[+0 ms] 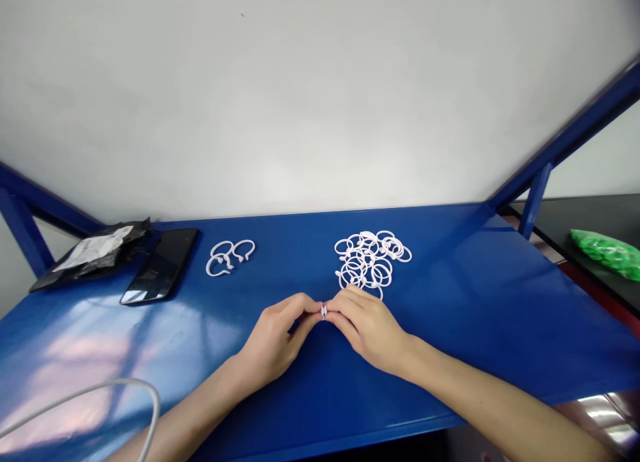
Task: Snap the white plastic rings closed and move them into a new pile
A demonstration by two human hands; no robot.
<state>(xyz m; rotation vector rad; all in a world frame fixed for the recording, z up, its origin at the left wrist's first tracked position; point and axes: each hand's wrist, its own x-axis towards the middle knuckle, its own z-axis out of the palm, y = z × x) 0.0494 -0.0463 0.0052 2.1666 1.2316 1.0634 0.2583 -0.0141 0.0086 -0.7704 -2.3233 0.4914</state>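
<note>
Above the middle of the blue tabletop, my left hand [273,339] and my right hand [374,330] meet fingertip to fingertip. Both pinch a small white plastic curtain ring [324,311], of which only a short piece shows between the thumbs and forefingers. The rest of it is hidden by my fingers. Just beyond my right hand lies a loose pile of white curtain rings [370,262], overlapping each other. Farther to the left, several similar rings [231,251] lie together, with gaps visible between their knobbed ends.
A black phone [163,265] and a black plastic package [95,252] with a white label lie at the left. A white cable [120,382] loops over the near left. Blue frame bars [537,199] flank the blue table [450,302]; a green bag [605,252] sits on a dark surface at right.
</note>
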